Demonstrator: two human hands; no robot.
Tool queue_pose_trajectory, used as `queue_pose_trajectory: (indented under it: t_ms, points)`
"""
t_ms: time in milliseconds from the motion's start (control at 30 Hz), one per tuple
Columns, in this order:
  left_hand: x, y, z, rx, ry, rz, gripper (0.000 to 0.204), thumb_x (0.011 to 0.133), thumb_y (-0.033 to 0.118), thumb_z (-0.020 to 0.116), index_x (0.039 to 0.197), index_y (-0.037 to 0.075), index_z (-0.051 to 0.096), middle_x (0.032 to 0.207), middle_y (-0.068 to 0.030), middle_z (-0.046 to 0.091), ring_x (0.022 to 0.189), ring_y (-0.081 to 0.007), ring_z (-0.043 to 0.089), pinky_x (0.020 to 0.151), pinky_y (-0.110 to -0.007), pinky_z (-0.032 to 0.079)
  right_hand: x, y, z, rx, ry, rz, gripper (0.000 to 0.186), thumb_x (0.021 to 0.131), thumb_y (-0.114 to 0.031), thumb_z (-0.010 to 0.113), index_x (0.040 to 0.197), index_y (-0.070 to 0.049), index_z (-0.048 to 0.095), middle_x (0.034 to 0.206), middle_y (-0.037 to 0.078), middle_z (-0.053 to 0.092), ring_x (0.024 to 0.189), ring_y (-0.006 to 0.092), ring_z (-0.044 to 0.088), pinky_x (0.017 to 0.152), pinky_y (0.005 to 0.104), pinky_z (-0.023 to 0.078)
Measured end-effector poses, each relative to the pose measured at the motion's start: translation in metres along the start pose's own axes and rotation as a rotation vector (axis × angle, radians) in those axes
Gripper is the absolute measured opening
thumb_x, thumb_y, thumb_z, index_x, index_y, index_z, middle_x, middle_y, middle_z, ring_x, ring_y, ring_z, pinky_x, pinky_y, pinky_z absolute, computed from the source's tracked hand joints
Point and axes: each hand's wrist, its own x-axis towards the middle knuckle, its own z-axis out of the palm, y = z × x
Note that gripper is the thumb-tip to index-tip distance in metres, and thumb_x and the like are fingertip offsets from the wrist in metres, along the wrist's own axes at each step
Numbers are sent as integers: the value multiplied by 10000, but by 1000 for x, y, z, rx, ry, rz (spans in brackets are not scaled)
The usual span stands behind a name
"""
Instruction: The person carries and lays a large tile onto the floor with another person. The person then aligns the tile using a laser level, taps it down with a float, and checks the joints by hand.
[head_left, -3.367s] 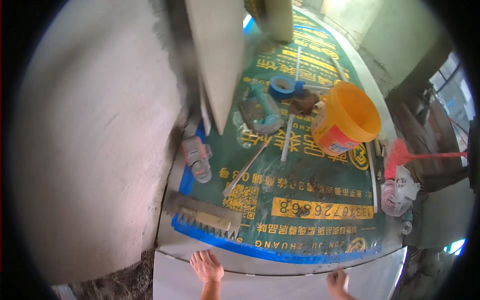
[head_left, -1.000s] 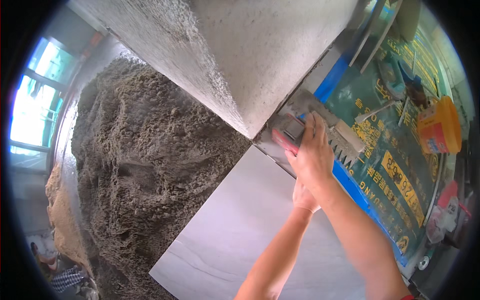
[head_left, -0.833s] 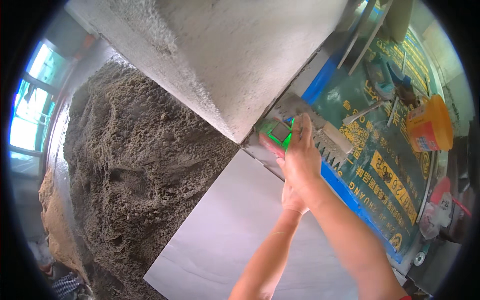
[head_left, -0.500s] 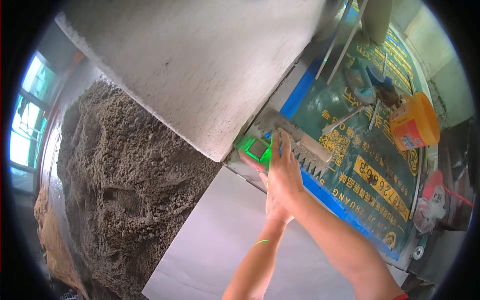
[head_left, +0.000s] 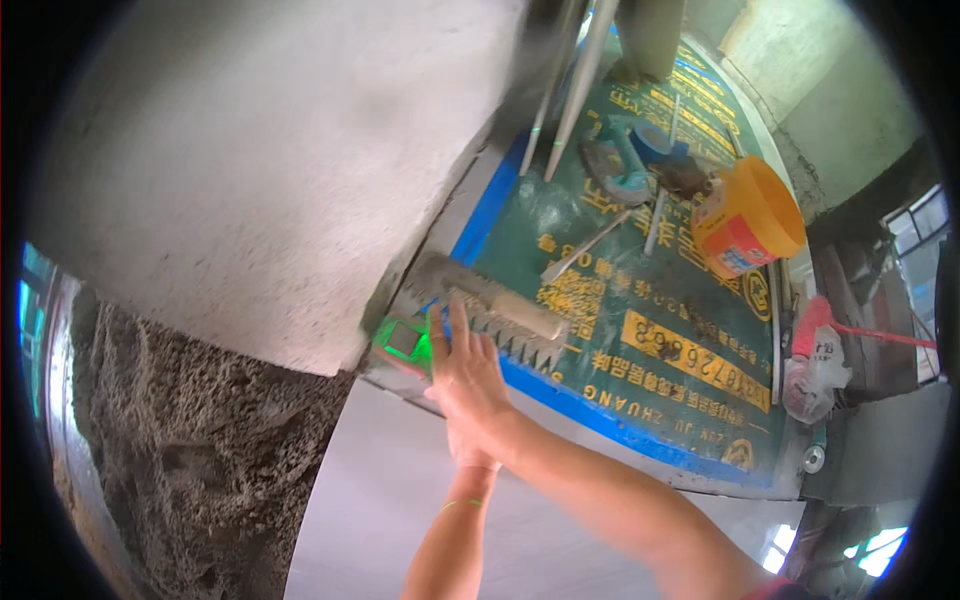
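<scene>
A small boxy laser level (head_left: 404, 341), glowing bright green, sits at the corner where the pale slab, the tile and the green sheet come close together. My right hand (head_left: 472, 378) is against its right side, with the fingers reaching forward along it and closed on it. Crossing under the right wrist, my left hand (head_left: 468, 446) is mostly covered, and its fingers are hidden. A thin green laser line falls across my left forearm. Just beyond the fingers lies a notched trowel (head_left: 480, 312) with a wooden handle, smeared with mortar, its teeth toward me.
A large pale slab (head_left: 250, 150) rises at upper left above grey-brown mortar (head_left: 190, 450). Smooth light tile (head_left: 350, 490) lies under my forearms. On the green printed sheet (head_left: 590, 350), edged with blue tape, stand a yellow bucket (head_left: 765, 215) and several tools. A plastic bag (head_left: 815, 375) lies at right.
The view has swung to the right, so everything sits further left in the picture. Both hands remain at the laser level, and the trowel stays beside them.
</scene>
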Motion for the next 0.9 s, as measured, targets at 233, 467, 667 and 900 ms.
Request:
queue_pose_trajectory:
  t_ms: [233,467,667,900]
  points:
    - [8,31,-30,387,-98,11,647,893,448,664,1448,167,484,1369,-101,583,1249,-275,538,1036,-412,422,1,10,-3,327,-293,35,1063,756,-203,864,1533,125,218,1339,299,482,1196,399,579,1039,415,490]
    - [8,26,-27,857,-25,324,510,962,457,580,1338,115,536,1296,-109,591,1193,-293,533,1018,-485,377,-9,11,-17,434,-105,111,978,808,-179,821,1549,77,236,1458,354,398,1288,477,513,1088,476,455]
    - [14,43,-32,530,4,299,170,818,238,669,739,131,563,775,-49,591,767,-301,578,710,-448,405,-112,74,-52,638,64,385,804,903,-299,756,1506,51,355,1498,311,423,1372,479,455,1114,491,428]
    - [16,61,-33,595,10,294,226,858,276,666,778,86,575,821,-91,602,807,-312,587,735,-449,419,-197,259,-53,235,272,653,576,1003,-286,600,1449,17,397,1426,276,473,1307,475,483,1103,516,429]
